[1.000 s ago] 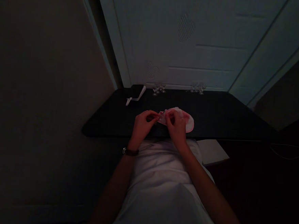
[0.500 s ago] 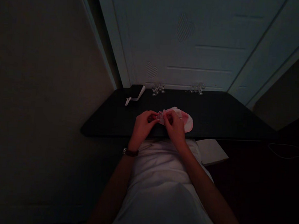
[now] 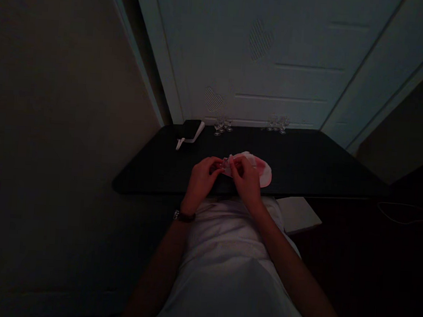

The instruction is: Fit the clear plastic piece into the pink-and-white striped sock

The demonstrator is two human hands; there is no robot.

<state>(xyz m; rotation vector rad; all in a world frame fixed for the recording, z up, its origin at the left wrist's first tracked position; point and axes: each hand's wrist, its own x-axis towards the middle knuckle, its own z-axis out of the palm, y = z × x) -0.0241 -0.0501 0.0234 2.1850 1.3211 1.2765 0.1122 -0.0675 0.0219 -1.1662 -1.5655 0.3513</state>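
Observation:
A pink and white cloth item [image 3: 264,172] lies near the front edge of the dark table [image 3: 312,161]. My left hand [image 3: 203,177], with a dark watch [image 3: 184,216] at the wrist, pinches the gathered left end of the cloth. Close beside it, my right hand [image 3: 245,180] pinches the same gathered part between thumb and fingers. The fingertips of both hands nearly meet there. The rest of the cloth spreads out behind and to the right of my right hand, partly hidden by it. The light is dim, so fine details of the cloth are unclear.
Small clear glasses stand in two groups at the back edge, one at centre-left [image 3: 223,124] and one farther right [image 3: 278,124]. A black and white object [image 3: 190,132] is at the back left. Below the table's front edge is a white flat box [image 3: 298,215].
My view has shifted very slightly. Both hands keep their pinch on the cloth, with only a tiny movement of the fingers at its gathered end.

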